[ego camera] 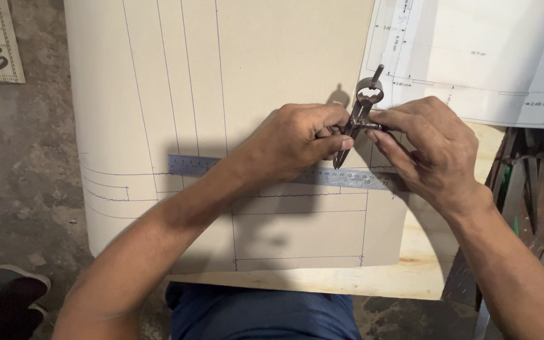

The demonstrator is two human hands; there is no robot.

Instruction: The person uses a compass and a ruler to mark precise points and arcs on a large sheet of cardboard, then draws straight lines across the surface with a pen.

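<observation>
Both hands are up over the middle of the tabletop (423,277), and between them stands a metal divider (359,119). Its long axis runs steeply up and down in the head view, leaning a little: the round spring head and short stem point toward the far right, the two legs come down close together and point toward the near left, tips right at the steel ruler (266,171). Whether the tips actually touch the ruler's face, I cannot tell.

The left hand (294,141) has its grip closed around the divider's legs from the left, thumb and fingers curled in and pinching just above the points. The right hand (436,148) comes in from the right, its thumb and forefinger closed on the small cross screw partway up the legs; the other fingers hang loosely bent.

The ruler lies flat, long axis running left to right across a beige card sheet (259,56), which is marked with thin blue lines, some straight and lengthwise, some crosswise near the near edge. The sheet covers most of the tabletop, hanging past its left edge. At the far right corner lies a white printed drawing (473,56), overlapping the card. A dark shoe (14,293) sits on the floor at near left.
</observation>
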